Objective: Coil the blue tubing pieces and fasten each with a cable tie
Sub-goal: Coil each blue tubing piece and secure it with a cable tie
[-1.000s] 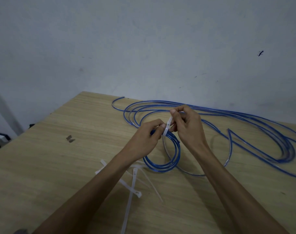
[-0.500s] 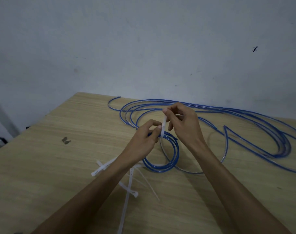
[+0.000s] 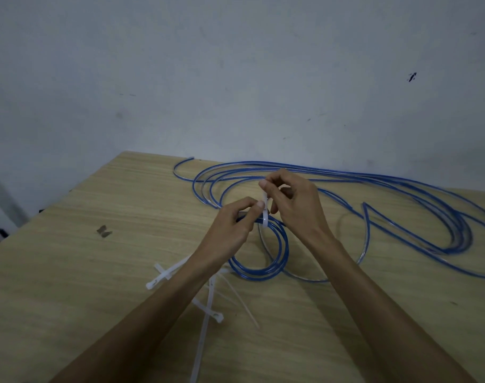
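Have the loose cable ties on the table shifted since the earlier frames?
No. The loose cable ties keep their place relative to the dark mark on the table.

The right hand [image 3: 294,205] has drawn the cable tie [image 3: 265,214] tail higher, seemingly tightening its loop.

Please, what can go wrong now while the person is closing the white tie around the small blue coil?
1. The small coil is gripped only at its top by the left hand; if that grip slips, the springy loops may open before the cable tie locks.
2. The right hand pinches just the tie's thin tail; it could slide out.
3. The long loose tubing lies close behind and could get caught in the tie.
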`<state>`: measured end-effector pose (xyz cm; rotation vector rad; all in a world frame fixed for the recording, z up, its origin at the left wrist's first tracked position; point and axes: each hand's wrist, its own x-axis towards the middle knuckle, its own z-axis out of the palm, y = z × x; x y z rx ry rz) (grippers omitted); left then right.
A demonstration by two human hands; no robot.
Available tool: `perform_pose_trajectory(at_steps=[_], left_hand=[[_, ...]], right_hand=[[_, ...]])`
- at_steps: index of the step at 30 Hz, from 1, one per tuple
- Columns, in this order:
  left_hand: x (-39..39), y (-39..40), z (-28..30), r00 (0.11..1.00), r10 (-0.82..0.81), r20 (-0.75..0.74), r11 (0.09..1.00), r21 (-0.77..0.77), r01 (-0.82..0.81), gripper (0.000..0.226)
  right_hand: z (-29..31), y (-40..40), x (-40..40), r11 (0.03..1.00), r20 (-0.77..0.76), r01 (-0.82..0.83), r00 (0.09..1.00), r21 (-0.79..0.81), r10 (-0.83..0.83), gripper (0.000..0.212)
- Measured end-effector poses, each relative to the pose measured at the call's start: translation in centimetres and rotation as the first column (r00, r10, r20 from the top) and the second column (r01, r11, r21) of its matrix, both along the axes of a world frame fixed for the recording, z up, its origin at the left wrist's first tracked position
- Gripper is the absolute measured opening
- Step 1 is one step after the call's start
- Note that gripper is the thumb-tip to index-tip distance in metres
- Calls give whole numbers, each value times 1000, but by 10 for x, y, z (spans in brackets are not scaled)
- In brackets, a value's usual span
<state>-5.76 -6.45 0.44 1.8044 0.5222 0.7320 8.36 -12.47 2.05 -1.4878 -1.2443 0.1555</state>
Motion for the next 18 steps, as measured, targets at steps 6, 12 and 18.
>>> perform_pose_trajectory(at_steps=[6,12,18], left_hand=[[-1,0,1,999,-32,11,999,-16,32,26],[5,-6,-2,995,-97,34,993,-57,99,26],[7,-8,-12,991,-133,2,991,-16,133,38]], right_hand=[[0,1,0,995,18,94,995,42,-95,12],[3,0,11,980,11,176,984,88,-177,18],[-3,4,10,973,-24,220,975,67,-219,15]])
